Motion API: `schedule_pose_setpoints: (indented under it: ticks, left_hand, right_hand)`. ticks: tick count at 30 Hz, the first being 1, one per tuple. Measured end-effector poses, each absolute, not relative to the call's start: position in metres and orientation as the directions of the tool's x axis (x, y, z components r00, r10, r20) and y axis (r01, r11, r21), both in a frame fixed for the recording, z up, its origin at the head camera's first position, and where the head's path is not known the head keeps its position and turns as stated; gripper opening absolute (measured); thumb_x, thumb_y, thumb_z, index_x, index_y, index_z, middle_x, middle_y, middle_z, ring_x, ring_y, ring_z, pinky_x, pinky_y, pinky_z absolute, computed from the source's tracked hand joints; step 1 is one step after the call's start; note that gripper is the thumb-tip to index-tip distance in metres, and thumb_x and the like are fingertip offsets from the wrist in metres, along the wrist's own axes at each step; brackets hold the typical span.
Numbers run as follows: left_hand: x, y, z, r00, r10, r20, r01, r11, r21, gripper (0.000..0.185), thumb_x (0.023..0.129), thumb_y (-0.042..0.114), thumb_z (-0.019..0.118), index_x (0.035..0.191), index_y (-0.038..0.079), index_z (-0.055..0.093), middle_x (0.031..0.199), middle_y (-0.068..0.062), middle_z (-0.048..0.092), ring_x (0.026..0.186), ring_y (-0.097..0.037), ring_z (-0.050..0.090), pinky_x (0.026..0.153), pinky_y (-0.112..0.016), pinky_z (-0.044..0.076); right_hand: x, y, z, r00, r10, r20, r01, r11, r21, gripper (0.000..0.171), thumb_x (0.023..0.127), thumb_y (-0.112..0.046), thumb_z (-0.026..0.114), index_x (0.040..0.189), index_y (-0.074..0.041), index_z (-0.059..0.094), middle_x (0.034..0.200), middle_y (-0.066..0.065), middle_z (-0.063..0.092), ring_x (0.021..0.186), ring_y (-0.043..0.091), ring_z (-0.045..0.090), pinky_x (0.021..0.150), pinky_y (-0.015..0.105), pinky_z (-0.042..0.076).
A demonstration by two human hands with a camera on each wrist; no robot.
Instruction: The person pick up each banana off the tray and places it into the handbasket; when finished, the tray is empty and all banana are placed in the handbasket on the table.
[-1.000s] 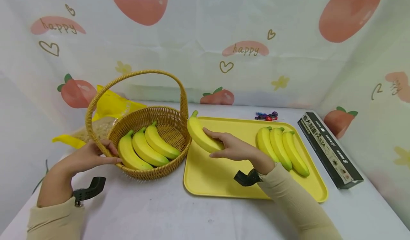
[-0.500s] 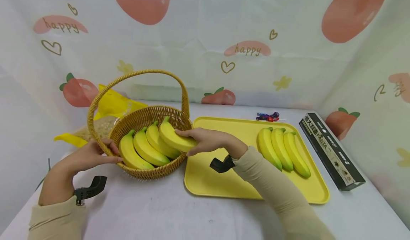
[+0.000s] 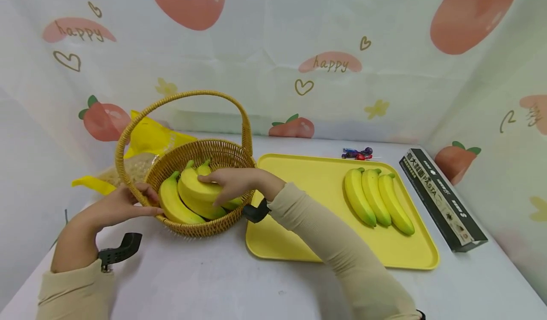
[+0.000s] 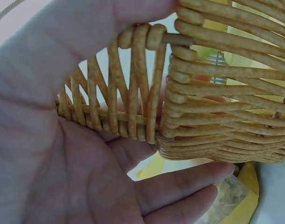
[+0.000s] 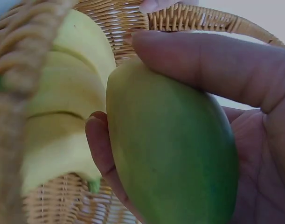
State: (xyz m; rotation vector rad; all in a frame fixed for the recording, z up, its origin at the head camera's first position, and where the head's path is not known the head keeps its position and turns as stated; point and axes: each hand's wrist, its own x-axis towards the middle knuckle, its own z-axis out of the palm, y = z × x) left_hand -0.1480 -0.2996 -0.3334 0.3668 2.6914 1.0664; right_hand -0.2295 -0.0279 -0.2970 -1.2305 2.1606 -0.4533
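- Head view: a banana [image 3: 194, 187] is held by the right hand [image 3: 232, 181] inside the wicker basket [image 3: 213, 227], on top of the bananas [image 3: 171, 206] already lying there. The basket's near-left rim is gripped by the left hand [image 3: 113, 208]. Three more bananas [image 3: 378, 201] are seen at the right end of the yellow tray [image 3: 299, 244]; a black box [image 3: 444, 201] lies past the tray's right edge.
- Left wrist view: only here is the grip shown closely. The basket [image 4: 217, 93] weave is clasped by the left hand [image 4: 63, 140], thumb above the rim and fingers [image 4: 179, 186] curled beneath.
- Right wrist view: the banana [image 5: 170, 149] is seen clamped in the right hand [image 5: 254, 140], one finger laid across its top, another curled under its left side, the palm behind it.
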Motion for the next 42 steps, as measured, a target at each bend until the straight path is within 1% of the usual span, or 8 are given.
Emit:
schedule_pose_setpoints:
  ticks: [5,9,12,14,22,27,35,42]
  left_hand:
    - [-0.148,-0.301,-0.333,-0.945,0.307,-0.110,0.156,0.722,0.674,0.033,0.082,0.026,0.071,0.107,0.005,0.063,0.094,-0.003,0.065,0.089,-0.003,0.055,0.073,-0.023,0.049]
    - [-0.146,-0.301,-0.332,-0.949,0.293,-0.114,0.145,0.729,0.670,0.044,0.082,0.029,0.070,0.117,0.004,0.059,0.110,-0.012,0.063,0.105,-0.024,0.057,0.083,-0.038,0.051]
    - [-0.143,-0.302,-0.331,-0.948,0.292,-0.129,0.130,0.722,0.680,0.059,0.083,0.030,0.069,0.130,0.003,0.047,0.128,-0.023,0.052,0.117,-0.046,0.047,0.090,-0.058,0.044]
    - [-0.142,-0.303,-0.329,-0.944,0.298,-0.139,0.122,0.710,0.693,0.068,0.084,0.030,0.068,0.138,0.003,0.036,0.136,-0.027,0.041,0.123,-0.052,0.039,0.092,-0.065,0.038]
    - [-0.141,-0.303,-0.328,-0.939,0.303,-0.165,0.089,0.676,0.732,0.083,0.086,0.027,0.066,0.148,0.006,0.014,0.147,-0.031,0.019,0.127,-0.057,0.030,0.094,-0.067,0.035]
    - [-0.143,-0.302,-0.328,-0.936,0.315,-0.156,0.099,0.663,0.742,0.081,0.086,0.025,0.066,0.148,0.008,0.017,0.148,-0.031,0.016,0.128,-0.056,0.028,0.095,-0.067,0.034]
    - [-0.142,-0.303,-0.328,-0.933,0.338,-0.123,0.134,0.644,0.753,0.075,0.086,0.023,0.067,0.147,0.010,0.026,0.151,-0.027,0.017,0.129,-0.054,0.030,0.095,-0.065,0.035]
    - [-0.143,-0.304,-0.328,-0.931,0.343,-0.124,0.136,0.642,0.754,0.067,0.085,0.023,0.067,0.143,0.009,0.036,0.153,-0.029,0.002,0.130,-0.057,0.023,0.095,-0.068,0.032]
  right_hand:
    - [-0.233,-0.049,-0.298,-0.376,-0.846,-0.378,-0.626,0.533,-0.569,0.073,0.089,-0.018,0.062,0.148,-0.009,0.020,0.155,0.000,0.022,0.139,0.004,0.022,0.107,0.013,0.025]
    - [-0.235,-0.062,-0.298,-0.373,-0.844,-0.385,-0.605,0.535,-0.590,0.074,0.088,-0.019,0.063,0.148,-0.010,0.020,0.155,0.000,0.023,0.135,0.003,0.027,0.103,0.012,0.028]
    - [-0.235,-0.071,-0.301,-0.379,-0.840,-0.388,-0.581,0.543,-0.606,0.076,0.087,-0.022,0.064,0.149,-0.012,0.020,0.155,-0.001,0.023,0.136,0.003,0.026,0.105,0.013,0.027]
    - [-0.234,-0.076,-0.301,-0.386,-0.829,-0.404,-0.559,0.559,-0.612,0.078,0.087,-0.024,0.065,0.149,-0.015,0.019,0.155,-0.004,0.022,0.139,0.003,0.023,0.108,0.013,0.025]
    - [-0.228,-0.092,-0.303,-0.351,-0.802,-0.484,-0.543,0.595,-0.593,0.079,0.089,-0.027,0.062,0.150,-0.021,0.012,0.156,-0.011,0.012,0.142,0.000,0.009,0.112,0.013,0.017]
    - [-0.226,-0.098,-0.305,-0.313,-0.804,-0.506,-0.534,0.589,-0.606,0.077,0.090,-0.021,0.061,0.150,-0.018,0.014,0.156,-0.009,0.016,0.142,0.000,0.013,0.110,0.012,0.021]
    - [-0.227,-0.101,-0.305,-0.315,-0.807,-0.499,-0.528,0.586,-0.614,0.073,0.090,-0.018,0.059,0.150,-0.015,0.017,0.155,-0.006,0.022,0.141,0.002,0.020,0.107,0.012,0.026]
    - [-0.227,-0.098,-0.301,-0.332,-0.816,-0.472,-0.500,0.577,-0.646,0.068,0.091,-0.021,0.059,0.148,-0.014,0.023,0.154,-0.006,0.025,0.140,0.003,0.023,0.107,0.013,0.028]
